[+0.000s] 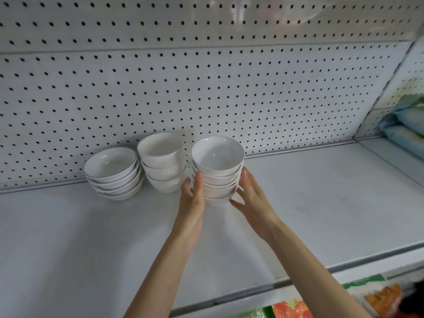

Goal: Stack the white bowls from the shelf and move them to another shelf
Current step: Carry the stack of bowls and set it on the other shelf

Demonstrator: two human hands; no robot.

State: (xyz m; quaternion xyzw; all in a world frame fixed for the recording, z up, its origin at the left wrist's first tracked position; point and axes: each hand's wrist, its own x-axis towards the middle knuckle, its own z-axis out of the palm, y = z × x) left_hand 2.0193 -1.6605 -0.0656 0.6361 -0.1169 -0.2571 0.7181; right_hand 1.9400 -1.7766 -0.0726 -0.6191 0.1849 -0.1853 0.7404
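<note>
A stack of several white bowls stands on the white shelf, near its middle. My left hand presses flat against the stack's left side and my right hand against its right side, so both hands hold the stack between them. To the left stands a second stack of three deeper white bowls. Further left sits a third, lower stack of shallow white bowls with dark rims. All three stacks are close to the pegboard back wall.
The white pegboard wall rises behind the shelf. Blue-white packets lie on the neighbouring shelf section at the right. Colourful packages show on the shelf below, past the metal front edge.
</note>
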